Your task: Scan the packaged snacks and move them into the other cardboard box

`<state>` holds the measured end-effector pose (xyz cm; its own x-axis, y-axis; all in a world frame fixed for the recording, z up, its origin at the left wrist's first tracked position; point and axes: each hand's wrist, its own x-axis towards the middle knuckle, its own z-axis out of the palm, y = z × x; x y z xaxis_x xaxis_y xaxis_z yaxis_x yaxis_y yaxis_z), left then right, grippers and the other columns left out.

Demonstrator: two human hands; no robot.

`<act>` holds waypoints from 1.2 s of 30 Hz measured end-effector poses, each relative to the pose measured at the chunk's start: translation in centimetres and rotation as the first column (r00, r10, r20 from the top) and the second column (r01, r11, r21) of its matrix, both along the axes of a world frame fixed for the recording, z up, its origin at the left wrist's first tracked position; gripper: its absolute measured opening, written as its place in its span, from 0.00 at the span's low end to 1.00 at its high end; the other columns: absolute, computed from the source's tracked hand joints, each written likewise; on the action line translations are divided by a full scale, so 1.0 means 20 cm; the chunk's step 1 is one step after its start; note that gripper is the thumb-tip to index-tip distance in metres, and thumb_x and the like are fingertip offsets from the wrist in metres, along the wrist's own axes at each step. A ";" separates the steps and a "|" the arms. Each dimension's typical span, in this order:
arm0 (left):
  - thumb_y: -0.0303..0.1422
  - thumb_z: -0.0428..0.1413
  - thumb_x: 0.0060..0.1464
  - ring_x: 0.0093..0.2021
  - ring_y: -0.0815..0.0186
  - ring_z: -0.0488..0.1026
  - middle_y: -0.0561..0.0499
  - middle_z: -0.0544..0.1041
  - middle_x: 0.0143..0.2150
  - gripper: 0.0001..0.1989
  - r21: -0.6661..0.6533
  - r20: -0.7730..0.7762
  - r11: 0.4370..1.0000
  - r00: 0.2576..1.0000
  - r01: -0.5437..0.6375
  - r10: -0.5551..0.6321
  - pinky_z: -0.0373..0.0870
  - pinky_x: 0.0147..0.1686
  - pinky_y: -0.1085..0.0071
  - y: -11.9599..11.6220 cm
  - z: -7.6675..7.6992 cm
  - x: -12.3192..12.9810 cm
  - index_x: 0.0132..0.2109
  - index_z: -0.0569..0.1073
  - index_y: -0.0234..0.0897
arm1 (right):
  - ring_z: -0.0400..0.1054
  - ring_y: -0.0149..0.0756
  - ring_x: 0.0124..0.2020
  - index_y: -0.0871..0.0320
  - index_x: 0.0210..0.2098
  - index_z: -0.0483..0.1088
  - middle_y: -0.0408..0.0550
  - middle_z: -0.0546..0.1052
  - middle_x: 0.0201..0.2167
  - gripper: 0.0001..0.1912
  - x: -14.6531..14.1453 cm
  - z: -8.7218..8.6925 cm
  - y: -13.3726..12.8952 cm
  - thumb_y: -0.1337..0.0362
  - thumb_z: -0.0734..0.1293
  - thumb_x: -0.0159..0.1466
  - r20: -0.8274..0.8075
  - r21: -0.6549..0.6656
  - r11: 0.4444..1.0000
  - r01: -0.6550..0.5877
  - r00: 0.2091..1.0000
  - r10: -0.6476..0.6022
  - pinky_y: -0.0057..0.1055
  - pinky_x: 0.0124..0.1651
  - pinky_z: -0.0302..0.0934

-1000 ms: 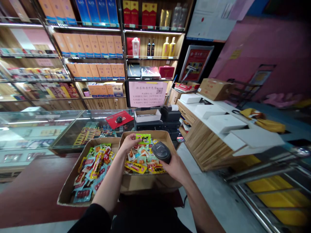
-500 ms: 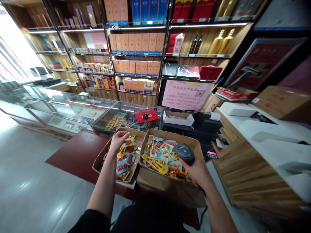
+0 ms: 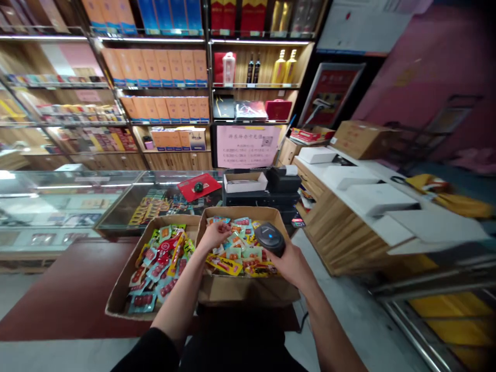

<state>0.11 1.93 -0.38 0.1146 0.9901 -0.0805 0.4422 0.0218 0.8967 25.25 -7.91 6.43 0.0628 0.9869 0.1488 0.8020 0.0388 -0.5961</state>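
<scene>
Scanner (image 3: pixel 270 238): dark, rounded head, blue light lit on top; held above the right-hand part of the right box (image 3: pixel 248 292). Right box — brown cardboard, open-topped, holding mixed sealed snack packets (image 3: pixel 235 253), a long yellow one lying near the front wall. Left box (image 3: pixel 123 290) — likewise cardboard, open, just beside it; jumbled packets inside, mostly pale blue, some yellow, one red.

a short black sleeve (image 3: pixel 149 351) and black clothing (image 3: pixel 232 349) leave both forearms (image 3: pixel 184 302) bare.

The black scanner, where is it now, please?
In the head view, the black scanner is in the right hand, over the right-hand cardboard box.
</scene>
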 end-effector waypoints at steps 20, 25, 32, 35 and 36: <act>0.28 0.73 0.25 0.49 0.42 0.77 0.37 0.81 0.38 0.20 -0.079 -0.544 0.988 0.825 0.130 -0.152 0.70 0.48 0.56 0.04 -0.05 0.28 0.27 0.72 0.39 | 0.76 0.51 0.50 0.59 0.49 0.74 0.58 0.82 0.46 0.18 0.04 0.01 -0.11 0.62 0.68 0.60 -0.019 -0.061 0.995 0.077 0.997 -0.078 0.35 0.47 0.68; 0.38 0.70 0.37 0.43 0.51 0.78 0.44 0.79 0.31 0.15 0.086 -0.132 0.996 0.991 -0.024 0.035 0.71 0.43 0.62 0.10 -0.03 0.20 0.28 0.73 0.38 | 0.76 0.52 0.50 0.58 0.48 0.74 0.57 0.82 0.44 0.16 0.04 0.02 -0.09 0.61 0.69 0.60 -0.003 -0.058 0.995 0.080 0.997 -0.080 0.36 0.47 0.68; 0.47 0.66 0.46 0.43 0.61 0.77 0.45 0.79 0.46 0.26 -0.113 0.774 0.982 0.607 -0.149 0.182 0.77 0.42 0.62 0.17 0.09 0.13 0.48 0.74 0.37 | 0.76 0.52 0.51 0.58 0.49 0.74 0.57 0.82 0.45 0.18 0.03 0.04 -0.07 0.60 0.69 0.61 -0.023 -0.071 0.996 0.055 0.998 -0.056 0.36 0.47 0.69; 0.43 0.64 0.50 0.43 0.62 0.78 0.45 0.79 0.49 0.22 -0.216 0.851 0.967 0.459 -0.135 0.254 0.77 0.44 0.59 0.16 0.10 0.13 0.49 0.73 0.38 | 0.76 0.53 0.51 0.58 0.49 0.75 0.57 0.82 0.45 0.17 0.02 0.04 -0.06 0.62 0.69 0.61 -0.027 -0.056 0.998 0.039 0.999 -0.041 0.37 0.47 0.68; 0.43 0.62 0.52 0.43 0.61 0.78 0.44 0.79 0.49 0.20 -0.243 0.856 0.961 0.436 -0.132 0.277 0.78 0.43 0.59 0.16 0.10 0.13 0.49 0.74 0.38 | 0.76 0.53 0.51 0.59 0.49 0.75 0.57 0.82 0.45 0.17 0.02 0.04 -0.06 0.62 0.69 0.61 -0.029 -0.055 0.998 0.036 0.999 -0.038 0.37 0.47 0.69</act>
